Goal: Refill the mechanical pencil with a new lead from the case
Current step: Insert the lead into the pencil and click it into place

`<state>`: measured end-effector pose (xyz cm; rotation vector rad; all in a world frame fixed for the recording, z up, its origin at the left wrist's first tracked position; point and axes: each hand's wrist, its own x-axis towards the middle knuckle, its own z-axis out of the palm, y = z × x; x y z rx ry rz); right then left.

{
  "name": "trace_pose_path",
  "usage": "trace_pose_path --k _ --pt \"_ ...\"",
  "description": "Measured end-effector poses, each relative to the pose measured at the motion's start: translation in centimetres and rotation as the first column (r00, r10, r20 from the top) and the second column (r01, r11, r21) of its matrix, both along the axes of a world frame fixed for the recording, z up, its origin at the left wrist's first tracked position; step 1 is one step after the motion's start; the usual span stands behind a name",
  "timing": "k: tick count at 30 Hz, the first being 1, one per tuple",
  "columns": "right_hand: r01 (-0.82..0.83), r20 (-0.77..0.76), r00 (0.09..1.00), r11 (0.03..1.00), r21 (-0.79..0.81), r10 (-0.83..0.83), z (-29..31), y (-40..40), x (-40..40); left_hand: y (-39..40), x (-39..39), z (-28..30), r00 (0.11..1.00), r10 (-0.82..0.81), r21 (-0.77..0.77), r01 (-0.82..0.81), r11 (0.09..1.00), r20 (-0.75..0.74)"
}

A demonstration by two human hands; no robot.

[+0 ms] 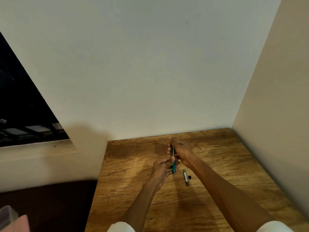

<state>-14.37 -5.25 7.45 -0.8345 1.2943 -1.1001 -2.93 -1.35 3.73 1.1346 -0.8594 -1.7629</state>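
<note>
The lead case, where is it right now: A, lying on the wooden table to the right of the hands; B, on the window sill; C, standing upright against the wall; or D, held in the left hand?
A: the lead case lies flat on the wooden table, to the right of the hands, with a small black cap beside it, while both hands hold the mechanical pencil.

A wooden table (209,206) carries a slim lead case (185,177) with a small black cap (189,177) just beside it.

Both hands (163,165) (181,150) hold the pencil (173,164) — lead case (186,177) beside.
</note>
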Motion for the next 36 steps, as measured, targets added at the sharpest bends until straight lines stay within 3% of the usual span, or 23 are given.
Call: trace_pose_path --k 9,13,20,29,36 --pt "-0.078 0.080 0.994 0.994 0.075 0.072 -1.0 -0.1 0.3 -0.8 -0.3 -0.4 0.997 0.072 -0.036 -0.071 0.997 0.032" --pt "-0.054 0.072 0.996 0.997 0.053 0.050 -1.0 -0.1 0.0 -0.8 0.0 -0.8 0.987 0.077 -0.024 -0.074 0.997 0.142" --pt "0.017 0.216 0.975 0.987 0.158 -0.052 -1.0 -0.8 -0.1 -1.8 0.1 -0.7 0.929 0.293 -0.040 -0.291 0.956 0.227" --pt "-0.036 0.140 0.990 0.977 0.211 0.006 -0.5 -0.2 -0.1 -1.7 0.0 0.6 0.982 0.132 -0.117 -0.116 0.986 0.138" --pt "-0.007 0.234 0.971 0.976 0.219 -0.046 -0.1 -0.2 0.2 -1.6 -0.7 1.8 0.990 0.092 -0.093 -0.082 0.992 0.107"
